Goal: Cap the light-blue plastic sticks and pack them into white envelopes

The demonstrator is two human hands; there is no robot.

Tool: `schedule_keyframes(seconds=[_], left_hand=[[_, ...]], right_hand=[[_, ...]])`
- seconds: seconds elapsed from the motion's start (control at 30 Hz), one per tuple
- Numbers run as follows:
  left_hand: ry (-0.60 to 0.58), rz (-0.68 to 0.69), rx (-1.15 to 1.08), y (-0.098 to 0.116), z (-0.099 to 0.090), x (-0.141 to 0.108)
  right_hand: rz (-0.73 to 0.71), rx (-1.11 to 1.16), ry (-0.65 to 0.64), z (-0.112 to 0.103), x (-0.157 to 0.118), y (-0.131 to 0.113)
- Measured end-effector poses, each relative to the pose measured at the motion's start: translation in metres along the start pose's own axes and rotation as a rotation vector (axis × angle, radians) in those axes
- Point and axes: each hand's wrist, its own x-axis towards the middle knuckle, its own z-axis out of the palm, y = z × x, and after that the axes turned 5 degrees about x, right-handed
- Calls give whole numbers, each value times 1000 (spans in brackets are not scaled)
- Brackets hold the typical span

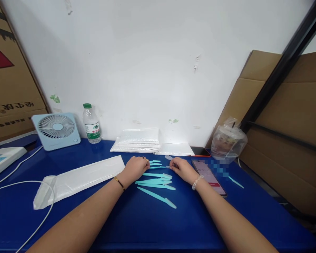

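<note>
My left hand (136, 168) is closed in a pinch on the handle end of a turquoise eyebrow razor (158, 167), which points right. At its blade end, the fingers of my right hand (183, 170) pinch a small clear blade cap (168, 167); whether the cap is on the blade is too small to tell. Another clear cap (169, 157) lies just beyond my right fingertips. Below my hands, several turquoise razors (156, 197) are spread on the blue table (152, 228), blades to the right. A few more razors (155, 164) lie beyond my left fingers.
White padded mailers (139, 135) are stacked by the wall, and one long mailer (86, 179) lies left. A fan (58, 130), a water bottle (92, 124) and a white cable (51, 203) are leftward. Rightward are a phone (209, 177), a bagged drink (228, 140) and another razor (236, 182).
</note>
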Motion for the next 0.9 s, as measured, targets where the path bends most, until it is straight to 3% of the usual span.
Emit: schedule_keyframes(seconds=[0.47, 0.73, 0.8, 0.9], left_hand=[[19, 33, 37, -5, 2, 2], [-27, 83, -120, 5, 3, -1], [-40, 68, -147, 5, 3, 0], [18, -7, -98, 2, 4, 1]], right_hand=[[7, 86, -35, -2, 0, 1], [-22, 234, -113, 3, -3, -12], [-29, 224, -71, 3, -2, -8], [-38, 127, 112, 5, 5, 5]])
